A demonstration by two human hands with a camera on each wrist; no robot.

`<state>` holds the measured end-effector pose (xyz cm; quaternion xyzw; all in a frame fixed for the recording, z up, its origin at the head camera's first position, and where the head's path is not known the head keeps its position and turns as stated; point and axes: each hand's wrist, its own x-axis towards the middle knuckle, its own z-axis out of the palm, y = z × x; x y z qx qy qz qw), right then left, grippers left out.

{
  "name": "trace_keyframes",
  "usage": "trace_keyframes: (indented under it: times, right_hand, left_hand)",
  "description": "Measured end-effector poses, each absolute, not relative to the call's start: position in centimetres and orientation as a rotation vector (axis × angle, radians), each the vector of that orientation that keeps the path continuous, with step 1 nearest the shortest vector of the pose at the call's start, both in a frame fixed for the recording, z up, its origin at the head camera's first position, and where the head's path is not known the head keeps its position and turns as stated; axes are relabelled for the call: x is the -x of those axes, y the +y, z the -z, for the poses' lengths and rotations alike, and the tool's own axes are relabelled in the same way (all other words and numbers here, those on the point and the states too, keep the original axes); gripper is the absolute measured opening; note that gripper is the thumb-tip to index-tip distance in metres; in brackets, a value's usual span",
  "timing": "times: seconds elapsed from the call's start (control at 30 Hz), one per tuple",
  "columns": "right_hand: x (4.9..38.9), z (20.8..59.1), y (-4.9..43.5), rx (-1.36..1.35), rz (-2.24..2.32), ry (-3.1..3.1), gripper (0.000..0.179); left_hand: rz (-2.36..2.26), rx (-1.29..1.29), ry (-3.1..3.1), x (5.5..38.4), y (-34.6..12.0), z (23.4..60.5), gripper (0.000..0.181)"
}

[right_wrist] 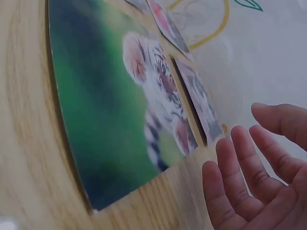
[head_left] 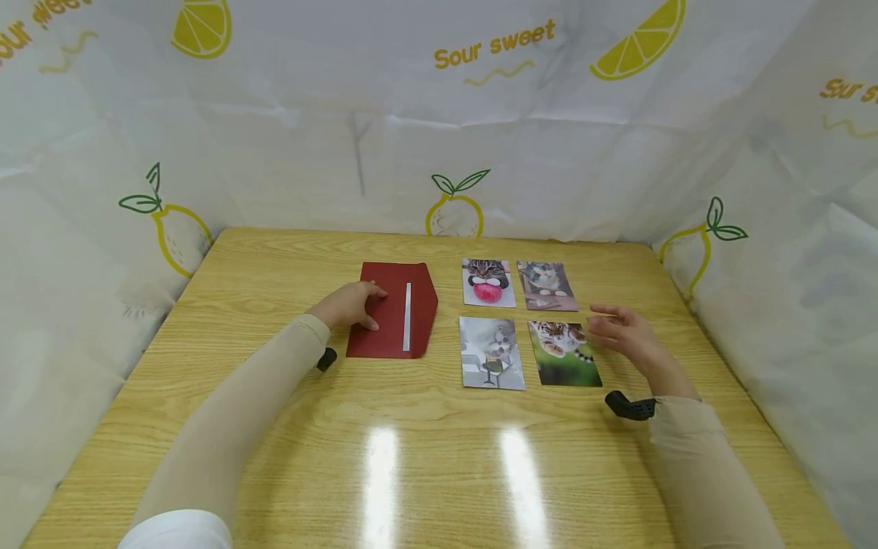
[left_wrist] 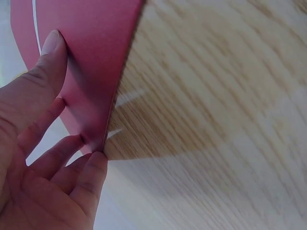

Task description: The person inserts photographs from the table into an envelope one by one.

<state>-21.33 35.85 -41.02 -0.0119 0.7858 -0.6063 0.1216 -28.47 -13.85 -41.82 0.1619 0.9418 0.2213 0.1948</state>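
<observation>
A red paper envelope (head_left: 387, 305) with a white strip lies on the table left of the middle, its pointed flap to the right. My left hand (head_left: 350, 305) rests on its left part. In the left wrist view the thumb and fingers of the left hand (left_wrist: 53, 167) are spread, tips touching the envelope (left_wrist: 91, 43) near its edge. On the right lie a tiger cub card (head_left: 565, 358), a grey kitten card (head_left: 547, 286), a cat card with a pink ball (head_left: 488, 282) and a pale grey card (head_left: 491, 354). Beside the tiger cub card my right hand (head_left: 631, 339) hovers, fingers relaxed and holding nothing.
The light wooden table (head_left: 439, 457) has two bright reflections near its front. White sheets with lemon prints (head_left: 453, 152) hang behind it and at both sides. A black wrist device (head_left: 629, 406) sits at the right wrist.
</observation>
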Motion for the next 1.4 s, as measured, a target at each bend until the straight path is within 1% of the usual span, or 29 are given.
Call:
trace_keyframes:
  times: [0.1, 0.23, 0.5, 0.73, 1.0, 1.4]
  right_hand:
    - [21.8, 41.4, 36.2, -0.004, 1.726, 2.307, 0.063]
    - [22.3, 42.0, 36.4, -0.034, 1.676, 2.315, 0.062]
    - [22.9, 42.9, 36.7, -0.008, 1.555, 2.358, 0.058]
    - [23.1, 42.9, 36.4, -0.015, 1.384, 2.452, 0.058]
    - [23.1, 42.6, 35.6, -0.071, 1.289, 2.485, 0.063]
    - [23.2, 42.8, 35.1, -0.073, 1.284, 2.497, 0.062]
  left_hand:
    - [-0.610, -0.463, 2.645, 28.5, -13.9, 41.8, 0.067]
    - [-0.609, -0.472, 2.646, 28.5, -13.8, 41.7, 0.067]
    - [-0.610, -0.465, 2.649, 28.5, -13.8, 41.5, 0.067]
    - [-0.622, -0.459, 2.650, 28.5, -13.7, 41.8, 0.066]
    - [-0.644, -0.464, 2.648, 28.5, -13.8, 42.0, 0.066]
    - [-0.657, -0.452, 2.648, 28.4, -13.9, 42.0, 0.066]
